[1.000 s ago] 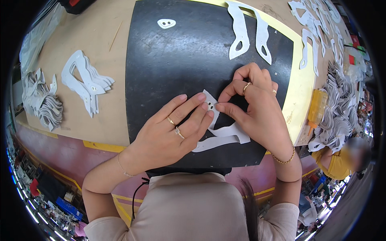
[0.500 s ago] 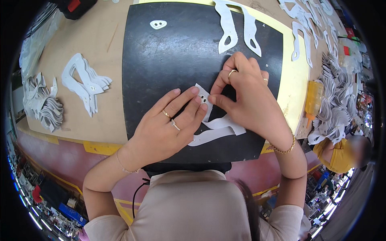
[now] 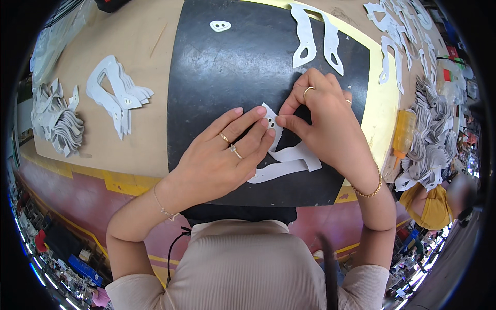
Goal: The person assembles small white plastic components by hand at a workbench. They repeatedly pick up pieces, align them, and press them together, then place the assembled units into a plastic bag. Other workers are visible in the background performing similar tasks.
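On a black mat, a white cut piece with a bent strip lies under and between my hands. A small white patch with two dark holes sits at its upper end, partly hidden by fingers. My left hand lies over the piece, fingers stretched out and fingertips pressing beside the patch. With thumb and forefinger pinched together, my right hand holds the right edge of the patch. Another two-holed white patch lies at the mat's far left, and a U-shaped white piece at its far right.
Stacked white pieces and a bundle of grey-white pieces stand on the left of the table. On the right are a yellow squeeze bottle, a large pile of pieces and a person in yellow.
The whole view has shifted slightly, moving the mat and pieces a little to the right. Both hands keep nearly the same pose on the white piece.
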Available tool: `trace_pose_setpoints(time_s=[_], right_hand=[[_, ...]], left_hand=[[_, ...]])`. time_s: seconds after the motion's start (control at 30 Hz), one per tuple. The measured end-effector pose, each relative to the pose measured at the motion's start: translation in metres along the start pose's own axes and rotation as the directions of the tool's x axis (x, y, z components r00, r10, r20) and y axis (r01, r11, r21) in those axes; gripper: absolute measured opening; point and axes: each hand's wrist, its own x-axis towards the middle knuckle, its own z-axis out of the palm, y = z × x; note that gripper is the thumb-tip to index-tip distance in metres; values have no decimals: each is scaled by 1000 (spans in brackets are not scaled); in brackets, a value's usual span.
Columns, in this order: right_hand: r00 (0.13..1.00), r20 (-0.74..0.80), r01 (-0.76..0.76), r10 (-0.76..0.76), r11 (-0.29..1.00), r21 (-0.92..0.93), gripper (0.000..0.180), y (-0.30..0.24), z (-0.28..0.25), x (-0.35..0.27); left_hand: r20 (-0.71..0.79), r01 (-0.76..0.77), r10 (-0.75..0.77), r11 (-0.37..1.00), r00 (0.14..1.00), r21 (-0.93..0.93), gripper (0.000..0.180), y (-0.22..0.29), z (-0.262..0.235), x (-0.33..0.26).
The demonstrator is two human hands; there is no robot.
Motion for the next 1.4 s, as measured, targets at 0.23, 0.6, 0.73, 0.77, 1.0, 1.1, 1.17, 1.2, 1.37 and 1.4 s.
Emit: trace_pose_setpoints(time_s=[0.23, 0.6, 0.73, 0.77, 1.0, 1.1, 1.17, 1.2, 1.37, 1.4], right_hand=[[998, 57, -8, 6, 999, 34, 12, 2, -1, 6], [993, 109, -39, 36, 999, 26, 12, -3, -4, 3], [999, 50, 1, -2, 1000, 22, 11, -1, 2, -3], [999, 50, 15, -18, 999, 44, 10, 2, 1, -2], [1000, 18, 23, -25, 997, 69, 7, 3, 0, -4], [983, -144, 143, -112, 962, 234, 9, 14, 8, -13], [988, -123, 117, -91, 967, 226, 27, 8, 9, -28], [977, -149, 167, -151, 981, 100, 31, 7, 12, -35], [924, -175, 313, -339, 936, -158, 35, 5, 21, -40], [910, -172, 341, -376, 918, -204, 32, 4, 23, -38]], left_hand=[[-5, -9, 9, 999, 1000, 35, 58, 0, -1, 2], [-40, -22, 24, 998, 999, 63, 54, -1, 5, -1], [-32, -31, 33, 998, 999, 62, 55, 0, 3, -1], [-36, -30, 32, 998, 999, 59, 55, 0, 2, -1], [-41, 0, 0, 1000, 999, 4, 53, 1, 6, -3], [-36, -15, 15, 1000, 999, 0, 52, 0, 4, -6], [-33, -14, 14, 1000, 999, 22, 50, 0, 5, -7], [-30, -24, 25, 999, 999, 40, 48, 0, 4, -6], [20, -97, 94, 969, 995, 228, 34, 6, -6, 1], [45, -94, 85, 962, 995, 255, 31, 12, -12, 6]])
